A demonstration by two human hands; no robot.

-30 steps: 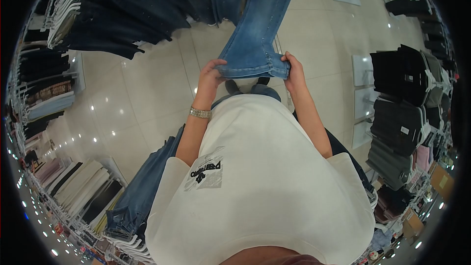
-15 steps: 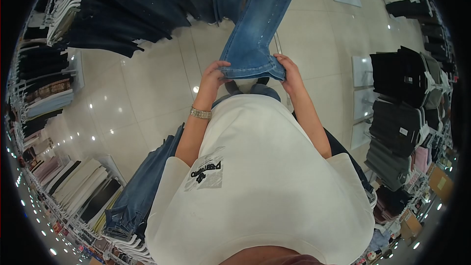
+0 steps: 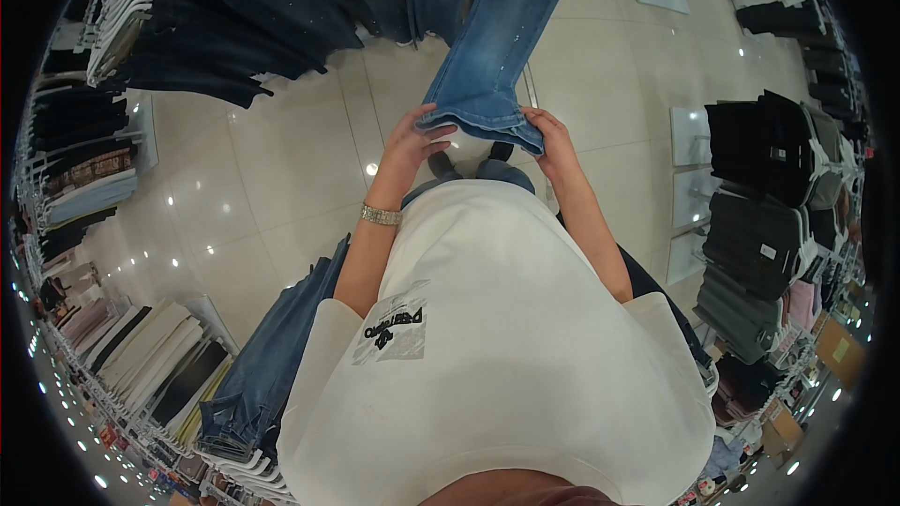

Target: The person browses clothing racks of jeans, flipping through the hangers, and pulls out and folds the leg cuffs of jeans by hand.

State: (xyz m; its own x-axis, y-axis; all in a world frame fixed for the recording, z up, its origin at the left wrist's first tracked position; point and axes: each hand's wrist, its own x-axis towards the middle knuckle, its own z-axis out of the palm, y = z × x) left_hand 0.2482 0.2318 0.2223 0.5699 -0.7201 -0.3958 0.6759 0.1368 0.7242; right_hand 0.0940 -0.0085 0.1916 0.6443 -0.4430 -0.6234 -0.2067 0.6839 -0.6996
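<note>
A leg of blue jeans (image 3: 487, 47) with small light specks runs down from the top of the view to its hem in front of my body. My left hand (image 3: 412, 139) holds the hem's left corner, with the lower fingers partly apart below the edge. At the right corner, my right hand (image 3: 551, 139) has the hem pinched between thumb and fingers. The hem is wavy and slightly folded between the two hands.
Dark jeans (image 3: 272, 19) hang on white hangers at the upper left. More jeans (image 3: 272, 356) hang at the lower left, near folded light trousers (image 3: 155, 351). Dark garments (image 3: 759, 150) hang at the right. My shoes (image 3: 502, 150) stand on the tiled floor (image 3: 225, 169).
The hem's left part has lifted and folded into a wave. My left hand has shifted up slightly and its lower fingers now show below the edge. My right hand has moved slightly left.
</note>
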